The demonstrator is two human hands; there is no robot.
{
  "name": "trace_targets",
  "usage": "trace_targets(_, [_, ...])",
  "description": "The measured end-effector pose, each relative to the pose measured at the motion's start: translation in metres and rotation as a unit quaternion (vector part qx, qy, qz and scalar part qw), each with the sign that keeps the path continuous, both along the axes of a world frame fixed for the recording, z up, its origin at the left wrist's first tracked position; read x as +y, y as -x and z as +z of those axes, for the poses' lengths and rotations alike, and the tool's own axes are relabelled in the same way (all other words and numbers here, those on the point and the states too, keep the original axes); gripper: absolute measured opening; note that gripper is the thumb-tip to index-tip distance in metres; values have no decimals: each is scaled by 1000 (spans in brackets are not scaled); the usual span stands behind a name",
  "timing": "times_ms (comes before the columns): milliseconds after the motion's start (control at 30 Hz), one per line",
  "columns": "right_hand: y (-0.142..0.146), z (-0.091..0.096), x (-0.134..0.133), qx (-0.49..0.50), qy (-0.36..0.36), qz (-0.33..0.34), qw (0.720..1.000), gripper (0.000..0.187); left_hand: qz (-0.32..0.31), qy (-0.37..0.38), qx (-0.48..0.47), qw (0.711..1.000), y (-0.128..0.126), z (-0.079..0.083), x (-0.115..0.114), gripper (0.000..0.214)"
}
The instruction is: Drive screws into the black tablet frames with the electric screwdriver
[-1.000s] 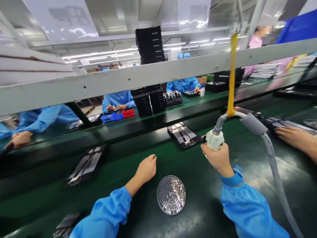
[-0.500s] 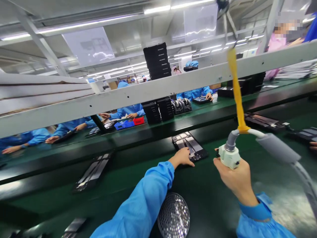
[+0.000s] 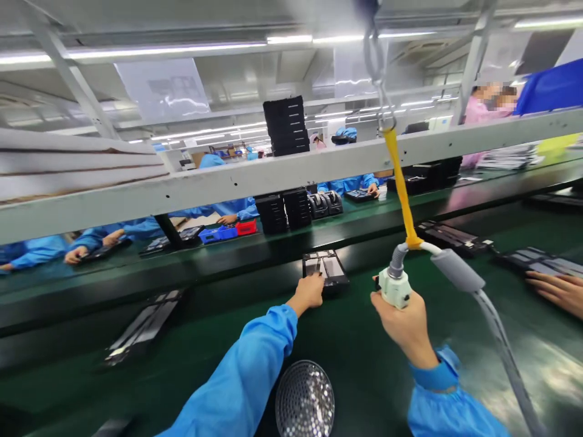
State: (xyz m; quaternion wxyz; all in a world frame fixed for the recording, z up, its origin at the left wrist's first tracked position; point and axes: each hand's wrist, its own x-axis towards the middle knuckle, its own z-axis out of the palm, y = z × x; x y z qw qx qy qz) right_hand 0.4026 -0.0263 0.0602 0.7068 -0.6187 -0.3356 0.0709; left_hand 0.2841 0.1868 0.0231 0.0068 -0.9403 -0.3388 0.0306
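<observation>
Our left hand (image 3: 310, 292) at a device (image 3: 334, 268), grip unclear, right hand (image 3: 407, 321) curled round a tool (image 3: 394, 287), green bench (image 3: 209, 343) beneath device, lights (image 3: 291, 39) above.

The left arm (image 3: 239, 370) stretches forward, left hand (image 3: 310, 291) palm down; the right arm (image 3: 449, 409) angles inward, right hand (image 3: 407, 321) curled in a grip

No readable text or labels
</observation>
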Motion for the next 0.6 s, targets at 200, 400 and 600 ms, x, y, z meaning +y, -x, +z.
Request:
trace_targets(200, [8, 7, 0, -8, -10, 24, 1000, 17, 49, -94, -40, 994, 111, 29, -25, 42])
trace_targets(400, [11, 5, -3, -23, 8, 6, 1000, 23, -13, -215, -84, 973, 288, 19, -136, 69])
trace_targets(600, [10, -1, -3, 0, 96, -32, 995, 24, -47, -309, -70, 947, 377, -29, -265, 47])
